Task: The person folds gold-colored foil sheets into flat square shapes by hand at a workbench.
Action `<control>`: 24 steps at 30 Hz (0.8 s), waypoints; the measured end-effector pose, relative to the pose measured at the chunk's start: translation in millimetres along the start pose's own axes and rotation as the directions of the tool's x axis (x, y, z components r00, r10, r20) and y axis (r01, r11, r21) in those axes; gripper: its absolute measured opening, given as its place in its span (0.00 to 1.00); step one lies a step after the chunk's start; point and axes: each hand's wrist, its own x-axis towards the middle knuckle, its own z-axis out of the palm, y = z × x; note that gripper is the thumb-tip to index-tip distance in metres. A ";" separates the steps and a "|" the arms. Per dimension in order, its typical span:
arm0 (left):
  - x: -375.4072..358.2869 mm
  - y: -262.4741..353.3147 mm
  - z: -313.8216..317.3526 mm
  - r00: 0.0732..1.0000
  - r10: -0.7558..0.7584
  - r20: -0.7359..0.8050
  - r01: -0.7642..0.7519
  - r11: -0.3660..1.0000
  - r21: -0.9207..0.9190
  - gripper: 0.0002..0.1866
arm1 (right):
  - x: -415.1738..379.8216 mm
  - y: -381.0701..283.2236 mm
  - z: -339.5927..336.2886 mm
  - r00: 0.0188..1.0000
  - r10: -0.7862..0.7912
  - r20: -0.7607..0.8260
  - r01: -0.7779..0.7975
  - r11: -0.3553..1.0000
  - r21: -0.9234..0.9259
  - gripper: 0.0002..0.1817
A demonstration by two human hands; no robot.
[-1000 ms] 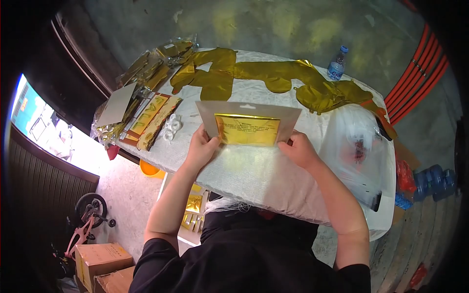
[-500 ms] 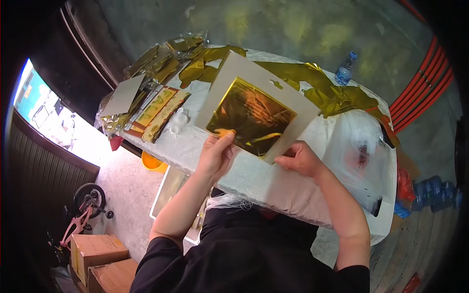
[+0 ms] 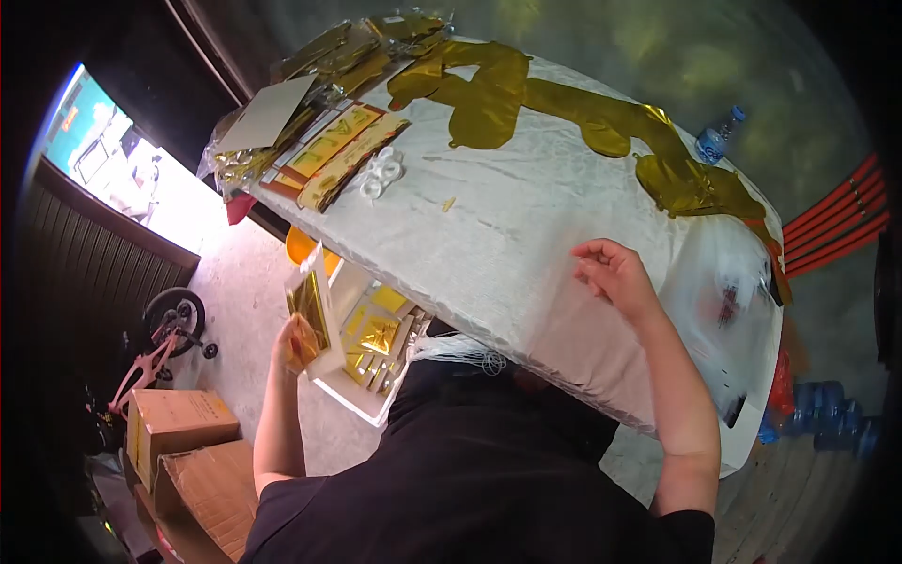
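My left hand point(image 3: 295, 346) grips a flat packet point(image 3: 324, 320), a pale card with folded gold foil on it, to the left of the table. The packet is tilted, close beside and partly over a white box point(image 3: 379, 415) at the table's near edge. Similar gold-foil packets point(image 3: 381, 334) lie inside that box. My right hand point(image 3: 615, 277) hovers above the white-covered table point(image 3: 526, 282), its fingers loosely curled and apart with nothing in them. A clear plastic bag point(image 3: 719, 291) lies just right of it.
Flat gold foil balloons point(image 3: 489, 99) stretch along the table's far side. Several wrapped packets point(image 3: 352, 56) and printed cards point(image 3: 334, 150) sit at the left end, near a white ribbon bundle point(image 3: 382, 174). A water bottle point(image 3: 720, 136) stands at the back. Cardboard boxes point(image 3: 178, 423) are on the floor.
My left hand has carried the packet down and left, from above the table to the white box. My right hand has let go of it and moved slightly right.
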 end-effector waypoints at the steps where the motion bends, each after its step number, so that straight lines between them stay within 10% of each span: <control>1: -9.2 -9.4 -23.0 0.955 0.014 -0.296 0.015 0.995 0.096 0.12 | 0.5 1.7 0.3 1.000 -0.003 -0.013 0.003 1.000 0.016 0.09; 4: -12.0 -78.3 -108.1 0.640 0.015 -0.768 -0.009 1.000 0.012 0.17 | 2.2 3.9 -0.4 1.000 -0.010 -0.015 0.010 1.000 0.008 0.10; 8: -24.3 -125.9 -82.5 0.775 -0.019 -0.632 0.072 0.996 0.059 0.09 | -1.3 -4.8 2.4 0.999 0.030 -0.020 -0.030 1.000 -0.007 0.10; 24: 60.2 -131.1 -104.5 0.659 0.024 -0.752 0.117 0.984 0.134 0.12 | -2.0 -6.7 5.8 0.998 0.019 -0.055 -0.019 1.000 0.002 0.09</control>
